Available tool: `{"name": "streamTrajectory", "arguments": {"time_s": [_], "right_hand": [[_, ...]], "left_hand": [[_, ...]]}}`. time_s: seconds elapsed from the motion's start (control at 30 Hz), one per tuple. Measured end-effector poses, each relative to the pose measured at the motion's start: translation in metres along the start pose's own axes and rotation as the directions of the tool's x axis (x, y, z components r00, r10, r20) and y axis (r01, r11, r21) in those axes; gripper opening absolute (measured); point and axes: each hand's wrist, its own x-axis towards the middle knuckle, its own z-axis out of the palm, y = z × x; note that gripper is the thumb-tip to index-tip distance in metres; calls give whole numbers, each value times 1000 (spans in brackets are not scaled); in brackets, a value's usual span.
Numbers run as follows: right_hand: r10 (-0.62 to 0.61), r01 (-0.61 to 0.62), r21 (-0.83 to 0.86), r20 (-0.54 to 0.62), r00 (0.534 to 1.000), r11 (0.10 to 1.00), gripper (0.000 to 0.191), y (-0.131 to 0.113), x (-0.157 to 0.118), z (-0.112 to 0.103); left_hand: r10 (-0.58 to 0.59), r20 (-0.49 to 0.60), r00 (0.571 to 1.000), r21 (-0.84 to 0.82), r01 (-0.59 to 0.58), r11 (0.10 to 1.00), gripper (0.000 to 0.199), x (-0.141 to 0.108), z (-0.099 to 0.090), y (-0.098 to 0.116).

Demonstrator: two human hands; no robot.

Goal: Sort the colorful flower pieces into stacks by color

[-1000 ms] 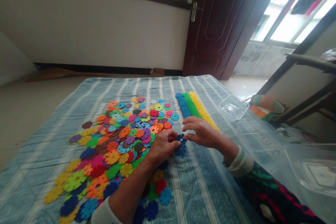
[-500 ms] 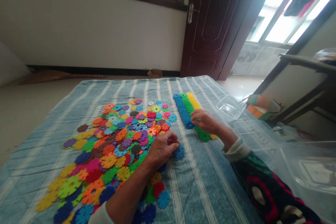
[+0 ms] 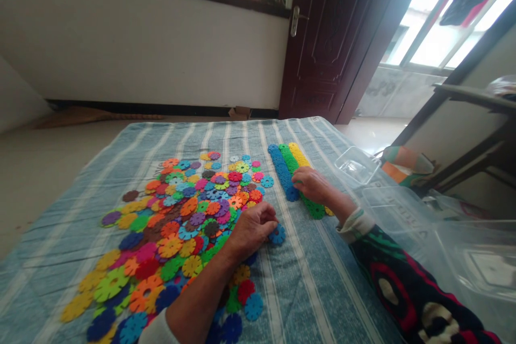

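A blue row (image 3: 281,169) of flower discs lies on the striped cloth (image 3: 306,274). The right hand (image 3: 312,185) curls by its near end, hiding bits of the green row (image 3: 287,156) and yellow row (image 3: 298,154). I can't tell if it holds anything. The left hand (image 3: 250,227) is half closed at a loose blue disc (image 3: 278,235), partly hidden; I can't tell if it's pinched. The left arm covers some of the big pile (image 3: 196,219). A clear box (image 3: 479,274) is cut off at the right edge.

Right hand (image 3: 312,184) at blue row (image 3: 280,169); left hand (image 3: 250,229) beside blue disc (image 3: 278,235).
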Motion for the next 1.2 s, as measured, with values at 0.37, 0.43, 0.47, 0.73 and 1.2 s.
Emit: {"name": "streamTrajectory", "arguments": {"time_s": [0.37, 0.43, 0.47, 0.73, 1.2], "right_hand": [[-36, 34, -41, -66, 997, 999, 29, -20, -22, 2], [-38, 35, -39, -87, 995, 999, 31, -22, -21, 6], [-39, 36, -37, -97, 995, 999, 32, -23, -20, 7], [10, -13, -29, -116, 993, 999, 27, -21, -17, 11], [-8, 32, 88, -263, 965, 996, 27, -25, -28, 8]], "left_hand": [[19, 19, 1000, 6, -19, 1000, 14, 2, 0, -3], [24, 21, 999, -3, -24, 1000, 14, 2, 0, -4], [26, 21, 999, -5, -26, 1000, 14, 2, 0, -4], [46, 13, 999, 15, -46, 999, 13, 2, 0, -2], [0, 6, 1000, -22, 1, 1000, 15, 2, 0, -4]]}}
